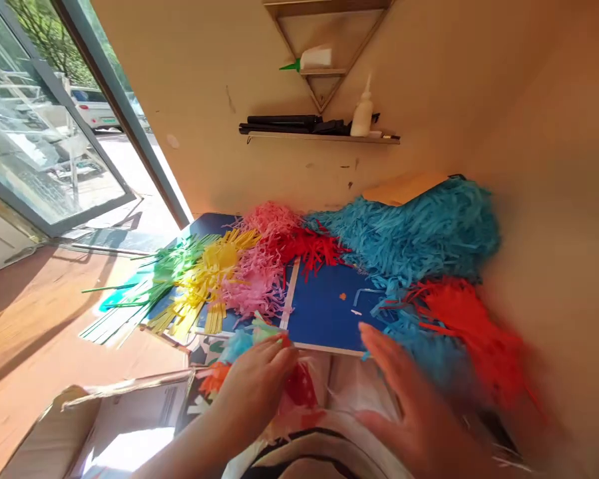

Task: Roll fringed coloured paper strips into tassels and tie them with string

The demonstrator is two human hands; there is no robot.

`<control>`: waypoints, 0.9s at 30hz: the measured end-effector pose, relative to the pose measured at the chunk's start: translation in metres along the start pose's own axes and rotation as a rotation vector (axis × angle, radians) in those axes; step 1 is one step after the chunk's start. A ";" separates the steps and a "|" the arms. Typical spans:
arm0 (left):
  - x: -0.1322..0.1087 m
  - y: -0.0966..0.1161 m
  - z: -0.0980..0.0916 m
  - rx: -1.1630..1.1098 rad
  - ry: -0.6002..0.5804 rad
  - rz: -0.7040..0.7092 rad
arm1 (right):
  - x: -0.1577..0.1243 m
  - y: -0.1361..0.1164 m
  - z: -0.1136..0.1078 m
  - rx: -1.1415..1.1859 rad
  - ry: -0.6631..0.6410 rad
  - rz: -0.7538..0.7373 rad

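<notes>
My left hand [262, 372] is closed at the front edge of the blue table, gripping what looks like a clear plastic bag [357, 389]. Red material [302, 386] shows through the plastic below the fingers. Light blue paper strips [237, 344] and orange paper strips [214, 378] stick out left of this hand. To the right, my right hand [412, 399] is held open, thumb and fingers apart, slightly blurred. Loose blue strips [429, 349] and a red shredded-paper bundle [474, 326] lie just beyond it.
On the blue table [324, 313] lie shredded-paper piles: green [174, 266], yellow [217, 259], pink [257, 283] and a large blue heap [409, 233]. A cardboard box [124, 392] stands at lower left. The wall shelf [324, 138] holds a squeeze bottle [363, 113]. A glass door [54, 133] is at left.
</notes>
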State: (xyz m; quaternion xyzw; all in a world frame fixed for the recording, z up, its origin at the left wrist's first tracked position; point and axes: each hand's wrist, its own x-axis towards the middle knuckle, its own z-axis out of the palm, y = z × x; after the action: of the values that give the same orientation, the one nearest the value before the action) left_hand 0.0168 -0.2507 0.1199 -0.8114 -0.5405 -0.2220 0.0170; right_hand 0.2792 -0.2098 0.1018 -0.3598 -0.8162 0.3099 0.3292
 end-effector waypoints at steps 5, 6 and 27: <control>0.022 0.014 0.026 -0.068 0.067 0.105 | 0.050 -0.002 0.028 0.269 -0.246 0.146; 0.024 0.013 0.027 -0.072 0.075 0.085 | 0.053 0.002 0.030 0.279 -0.228 0.168; 0.057 0.005 0.101 -1.476 -0.277 -0.435 | 0.040 0.046 0.058 0.874 0.273 0.490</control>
State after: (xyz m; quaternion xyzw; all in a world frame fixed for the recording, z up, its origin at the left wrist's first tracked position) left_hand 0.0739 -0.1759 0.0515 -0.5091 -0.3970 -0.4190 -0.6385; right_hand 0.2322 -0.1685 0.0458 -0.4065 -0.4520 0.6399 0.4701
